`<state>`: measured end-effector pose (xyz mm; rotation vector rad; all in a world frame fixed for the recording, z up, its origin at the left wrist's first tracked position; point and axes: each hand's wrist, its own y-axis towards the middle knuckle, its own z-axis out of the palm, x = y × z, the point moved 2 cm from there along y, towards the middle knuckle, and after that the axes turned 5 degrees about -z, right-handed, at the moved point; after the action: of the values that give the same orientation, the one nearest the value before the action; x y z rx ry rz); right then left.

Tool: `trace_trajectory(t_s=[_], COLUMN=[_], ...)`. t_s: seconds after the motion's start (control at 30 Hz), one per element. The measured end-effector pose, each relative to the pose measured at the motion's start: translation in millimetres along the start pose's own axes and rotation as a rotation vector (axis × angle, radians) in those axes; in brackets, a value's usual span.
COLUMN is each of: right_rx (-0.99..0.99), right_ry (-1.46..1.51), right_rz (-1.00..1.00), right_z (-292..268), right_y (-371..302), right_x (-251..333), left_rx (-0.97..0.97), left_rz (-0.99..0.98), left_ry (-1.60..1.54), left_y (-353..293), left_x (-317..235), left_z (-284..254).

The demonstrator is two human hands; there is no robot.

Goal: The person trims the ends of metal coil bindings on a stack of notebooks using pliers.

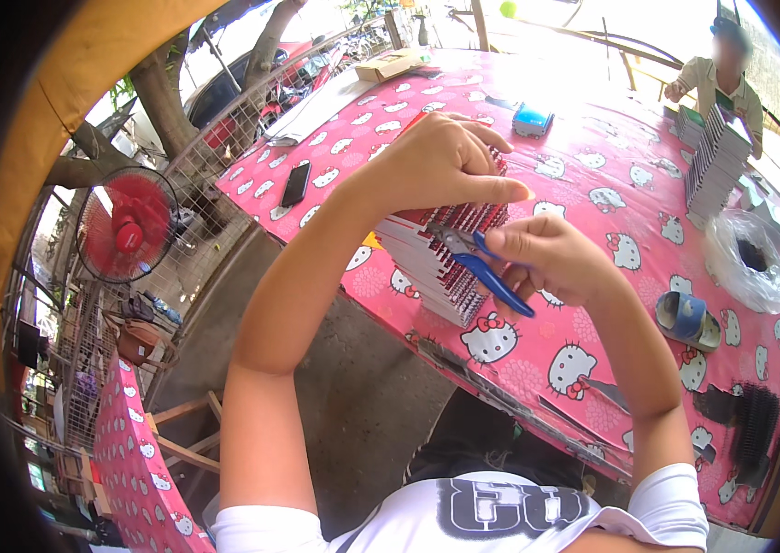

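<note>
A tall stack of spiral-bound notebooks (pixel 431 276), with pale page edges and dark-and-red wire spines, stands near the table's edge. My left hand (pixel 440 166) holds the top of it, fingers bent over and thumb stretched to the right. In my right hand (pixel 556 258) are blue-handled pliers (pixel 477 263), their handles partly spread. Their metal jaws point left and meet the spine side just below my left thumb. Whether the jaws grip a wire end is too small to tell. My left hand hides much of the top notebook.
The pink patterned table (pixel 491 339) also bears a black phone (pixel 295 185), a blue pack (pixel 533 120), a slipper (pixel 687 320), a plastic bag (pixel 751 263) and black wire coils (pixel 751 424). Across it, a person (pixel 726 83) sits behind another notebook stack (pixel 714 164). A red fan (pixel 128 224) stands left.
</note>
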<state>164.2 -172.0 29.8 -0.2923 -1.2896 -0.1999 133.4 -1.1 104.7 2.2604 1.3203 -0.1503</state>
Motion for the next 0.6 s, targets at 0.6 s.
trace_trajectory(t_s=[0.6], right_rx=[0.016], right_ry=[0.096], right_rz=[-0.092], right_z=[0], right_y=[2], right_x=[-20], left_rx=[-0.019], left_rz=[0.061], left_ry=[0.076], left_y=[1], left_x=[-5], left_z=[1])
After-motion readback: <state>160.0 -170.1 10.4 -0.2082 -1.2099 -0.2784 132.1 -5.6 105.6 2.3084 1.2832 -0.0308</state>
